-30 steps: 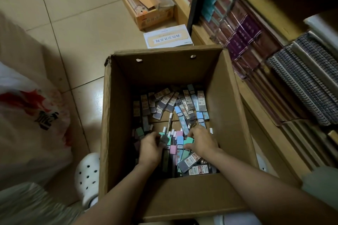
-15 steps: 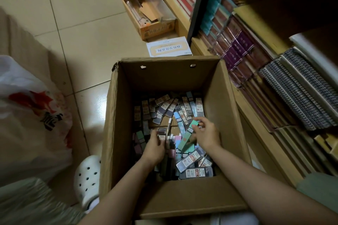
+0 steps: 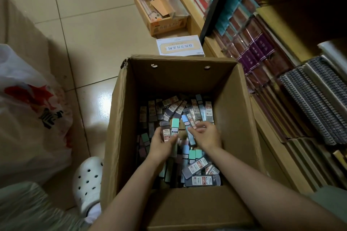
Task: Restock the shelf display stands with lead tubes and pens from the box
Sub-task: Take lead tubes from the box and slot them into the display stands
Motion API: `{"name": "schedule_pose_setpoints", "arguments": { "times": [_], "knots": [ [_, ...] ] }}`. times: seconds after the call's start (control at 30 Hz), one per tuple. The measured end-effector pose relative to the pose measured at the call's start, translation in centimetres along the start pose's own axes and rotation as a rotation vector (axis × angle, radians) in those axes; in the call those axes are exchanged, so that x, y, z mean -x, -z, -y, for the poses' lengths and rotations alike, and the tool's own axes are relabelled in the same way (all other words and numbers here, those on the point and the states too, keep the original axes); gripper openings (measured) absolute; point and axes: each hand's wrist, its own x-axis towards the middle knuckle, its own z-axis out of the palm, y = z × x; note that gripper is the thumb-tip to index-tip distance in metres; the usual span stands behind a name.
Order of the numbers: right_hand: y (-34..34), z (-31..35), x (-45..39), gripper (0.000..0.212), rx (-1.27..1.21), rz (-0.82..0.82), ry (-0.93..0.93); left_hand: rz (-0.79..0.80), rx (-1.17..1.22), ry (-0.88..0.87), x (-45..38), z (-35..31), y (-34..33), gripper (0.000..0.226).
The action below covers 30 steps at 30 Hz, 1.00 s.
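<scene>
Inside the box (image 3: pixel 122 127), the left hand (image 3: pixel 161 143) pinches gathered tubes (image 3: pixel 171 131) upright; the right hand (image 3: pixel 205 135), fingers curled, picks another just beside.

Brown cardboard box (image 3: pixel 124 137) holds grey, mint-green and pale-blue lead tubes (image 3: pixel 195 167) with red-and-white labels; left, a white perforated shoe (image 3: pixel 87 184).

White plastic bag (image 3: pixel 28 114) on tiled floor (image 3: pixel 90 24); white clog (image 3: pixel 88 182); white booklet (image 3: pixel 180 48); spiral notebooks (image 3: pixel 319 105)

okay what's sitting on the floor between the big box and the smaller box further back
In the head view, a white book lies flat on the floor between the big box and smaller box.
</scene>
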Motion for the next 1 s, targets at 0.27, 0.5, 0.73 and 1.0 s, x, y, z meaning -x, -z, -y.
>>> {"name": "schedule_pose_setpoints", "arguments": {
  "times": [0.27, 0.5, 0.73, 1.0],
  "knots": [
    [-3.4, -0.4, 0.2, 0.038, 0.281, -0.063, -0.089, -0.038, 0.172, 0.141, -0.3, 1.0, 0.4, 0.023],
    [-1.7, -0.4, 0.4, 0.029, 0.39, 0.123, -0.155, -0.041, 0.165, 0.143, -0.3, 0.8, 0.3, 0.025],
    [1.5, 2.2, 2.5, 0.053, -0.132, 0.326, -0.279, -0.015, 0.225, 0.146, 0.7, -1.7, 0.3, 0.028],
    [9.3, 9.3, 7.6, 0.098, -0.542, 0.333, 0.006, 0.349, 0.072, -0.017, 3.8, -11.0, -0.4, 0.024]
  ]
}}
